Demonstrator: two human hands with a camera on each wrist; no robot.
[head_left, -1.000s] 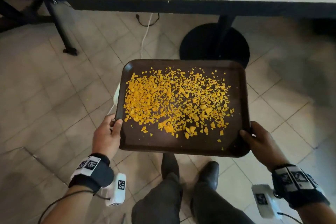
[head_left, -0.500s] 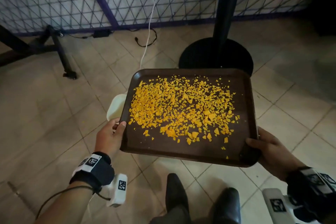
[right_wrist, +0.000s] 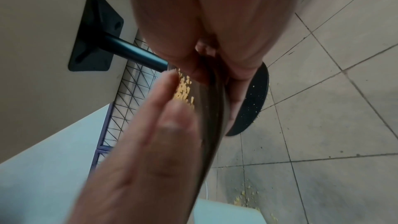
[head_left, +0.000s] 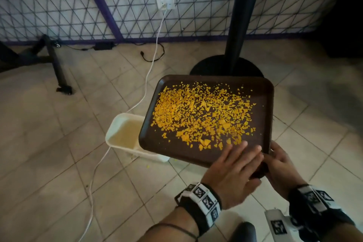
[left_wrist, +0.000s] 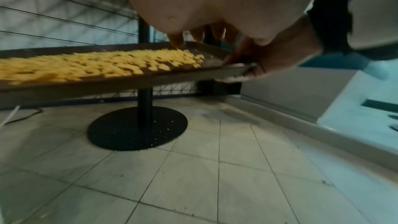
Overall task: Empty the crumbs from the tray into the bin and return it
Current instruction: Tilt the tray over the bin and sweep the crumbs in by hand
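A dark brown tray [head_left: 157, 143] strewn with orange crumbs [head_left: 202, 114] hangs above the floor. Its near left corner overlaps a cream bin [head_left: 121, 133] that stands on the tiles below. My right hand [head_left: 280, 165] grips the tray's near right corner, thumb on top and fingers underneath, as the left wrist view shows [left_wrist: 269, 64]. My left hand [head_left: 235, 167] lies flat with straight fingers over the tray's near right part, fingertips at the edge of the crumbs. In the right wrist view the left hand [right_wrist: 150, 142] lies against the tray [right_wrist: 213, 117].
A black table pedestal with a round base [head_left: 225, 67] stands just behind the tray. A white cable [head_left: 149, 76] runs from a wall socket past the bin. A black stand leg [head_left: 59, 70] is at the left. A few crumbs [right_wrist: 243, 195] lie on the tiles.
My left hand has let go of the tray's left edge and moved across to lie flat at its near right. The tray has swung right, and more of the bin shows.
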